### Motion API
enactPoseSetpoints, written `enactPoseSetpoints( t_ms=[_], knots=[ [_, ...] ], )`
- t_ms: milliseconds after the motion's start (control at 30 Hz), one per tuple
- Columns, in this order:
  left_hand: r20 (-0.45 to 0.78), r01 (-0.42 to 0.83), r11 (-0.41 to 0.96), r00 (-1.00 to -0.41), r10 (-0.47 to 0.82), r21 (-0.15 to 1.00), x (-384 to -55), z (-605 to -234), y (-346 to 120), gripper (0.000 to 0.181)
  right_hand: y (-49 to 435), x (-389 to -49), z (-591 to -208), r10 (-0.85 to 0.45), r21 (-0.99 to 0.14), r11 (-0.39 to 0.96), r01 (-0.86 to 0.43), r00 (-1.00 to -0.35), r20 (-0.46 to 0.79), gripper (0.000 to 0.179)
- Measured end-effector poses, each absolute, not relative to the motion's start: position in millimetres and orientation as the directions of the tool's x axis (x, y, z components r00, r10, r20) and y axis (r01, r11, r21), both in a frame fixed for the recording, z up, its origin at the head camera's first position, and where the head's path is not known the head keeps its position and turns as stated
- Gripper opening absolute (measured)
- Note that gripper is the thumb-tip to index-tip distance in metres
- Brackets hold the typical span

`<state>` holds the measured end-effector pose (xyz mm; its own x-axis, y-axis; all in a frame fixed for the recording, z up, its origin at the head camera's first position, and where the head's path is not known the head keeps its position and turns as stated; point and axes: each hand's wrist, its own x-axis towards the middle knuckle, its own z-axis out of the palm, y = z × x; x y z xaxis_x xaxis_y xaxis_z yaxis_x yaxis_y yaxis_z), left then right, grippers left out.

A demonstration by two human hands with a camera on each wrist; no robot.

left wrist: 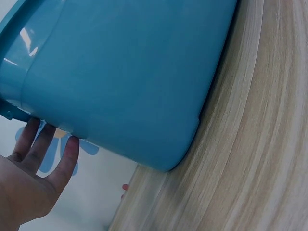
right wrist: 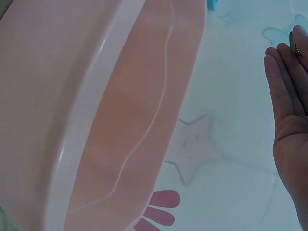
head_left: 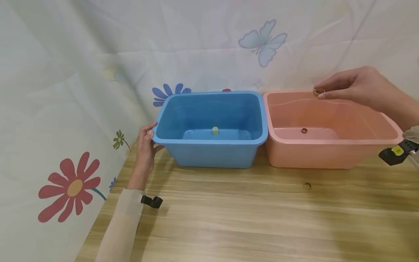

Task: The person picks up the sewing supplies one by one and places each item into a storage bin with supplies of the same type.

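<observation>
A blue tub stands on the wooden table, with a pink tub touching its right side. My left hand grips the blue tub's left rim, thumb on top and fingers underneath against the wall. My right hand hovers over the pink tub's back edge and pinches a small brown ring at its fingertips; the ring shows at the fingertips in the right wrist view too. Another brown ring lies on the pink tub's floor. A small pale cap stands in the blue tub.
A third small ring lies on the table in front of the pink tub. A flower-and-butterfly printed cloth hangs behind and to the left, close against the tubs. The table's left edge runs beside my left forearm.
</observation>
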<state>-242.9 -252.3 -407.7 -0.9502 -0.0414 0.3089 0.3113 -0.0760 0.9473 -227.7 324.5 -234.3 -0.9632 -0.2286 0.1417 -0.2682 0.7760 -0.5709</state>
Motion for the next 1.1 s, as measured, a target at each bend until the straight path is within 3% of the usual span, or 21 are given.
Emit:
enactPoseSetpoints(
  t_ms=[233, 1100],
  knots=[
    [0.303, 0.306, -0.082, -0.952, -0.050, 0.948, -242, -409, -254, 0.040, 328, -244, -238, -0.254, -0.507, 0.820, -0.265, -0.963, 0.093, 0.039],
    [0.287, 0.291, -0.071, -0.956, -0.066, 0.954, -240, -410, -259, 0.040, 348, -302, -253, -0.393, -0.604, 0.748, -0.274, -0.917, -0.071, 0.042]
  ],
)
